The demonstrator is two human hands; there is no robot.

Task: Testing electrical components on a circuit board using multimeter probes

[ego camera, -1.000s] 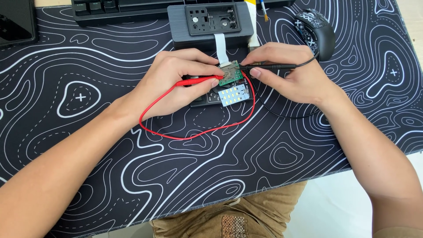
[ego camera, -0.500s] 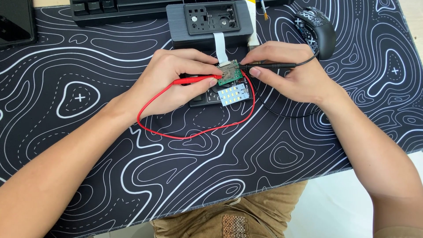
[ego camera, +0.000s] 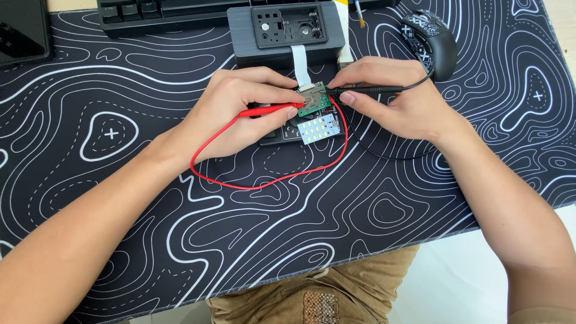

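Head view: over a black mat [ego camera: 120, 198] with white contour lines on the counter, the left hand [ego camera: 240, 114] pinches a red probe [ego camera: 270, 110] and the right hand [ego camera: 402, 105] a black probe [ego camera: 363, 90], both tips touching a small green circuit board [ego camera: 313, 99] below a dark housing [ego camera: 287, 33]. The board looks light, stiff and fragile, best held by its edges. Compared with half a second ago, nothing has visibly shifted.

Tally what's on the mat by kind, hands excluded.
Test probes: 2 (red probe, black probe)
Circuit boards: 2 (green board, LED panel)
Black housing: 1
Mouse: 1
Keyboard: 1
Total: 7
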